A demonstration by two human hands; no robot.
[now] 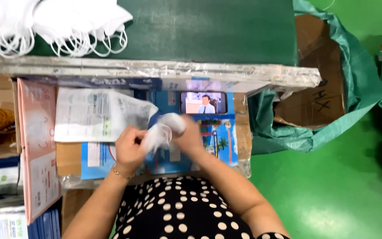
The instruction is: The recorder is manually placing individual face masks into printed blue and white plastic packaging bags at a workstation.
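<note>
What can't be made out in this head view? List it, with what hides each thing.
- White mask: its shape, bunched between the left hand and right hand.
- Right hand's fingers: hidden behind the mask.
- Printed sheet: its print is too small and blurred.
- Stack of white masks: cut off by the top edge.
- Cardboard box: its inside, shaded by the green bag.

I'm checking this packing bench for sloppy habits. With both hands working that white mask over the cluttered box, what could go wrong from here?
1. The phone propped just beyond the hands is playing video; it may pull the eyes off the white mask that the left hand and right hand are folding.
2. The printed pouch lies loose beside the left hand and could get knocked aside.
3. The mask piles overhang the green table's edge and might slip off.
</note>
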